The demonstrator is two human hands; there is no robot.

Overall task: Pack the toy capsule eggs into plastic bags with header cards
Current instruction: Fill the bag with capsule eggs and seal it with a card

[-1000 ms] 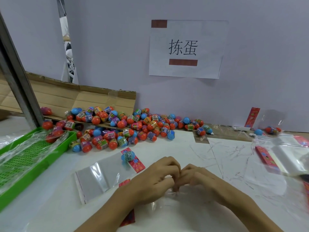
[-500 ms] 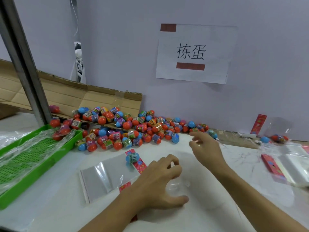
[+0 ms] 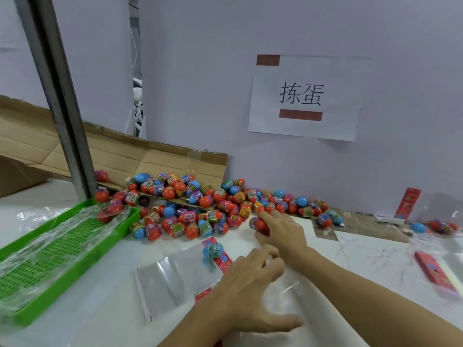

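A heap of red and blue capsule eggs (image 3: 200, 209) lies along the back of the white table. My right hand (image 3: 280, 231) is at the heap's front edge, its fingers closed around a red egg (image 3: 259, 224). My left hand (image 3: 250, 294) rests with spread fingers on a clear plastic bag (image 3: 290, 289) in front of me. A flat clear bag with a red header card (image 3: 175, 279) lies to the left, with a blue egg (image 3: 213, 250) sitting on its card end.
A green mesh tray (image 3: 50, 261) covered with clear film stands at the left. A metal post (image 3: 57, 96) rises behind it, beside flattened cardboard (image 3: 162, 161). Red header cards (image 3: 436, 274) and bags lie at the right, a packed bag (image 3: 441, 225) beyond them.
My hands were together on the clear bag. The right hand left it, reached forward to the heap and closed on a red egg. The left hand stayed on the bag.
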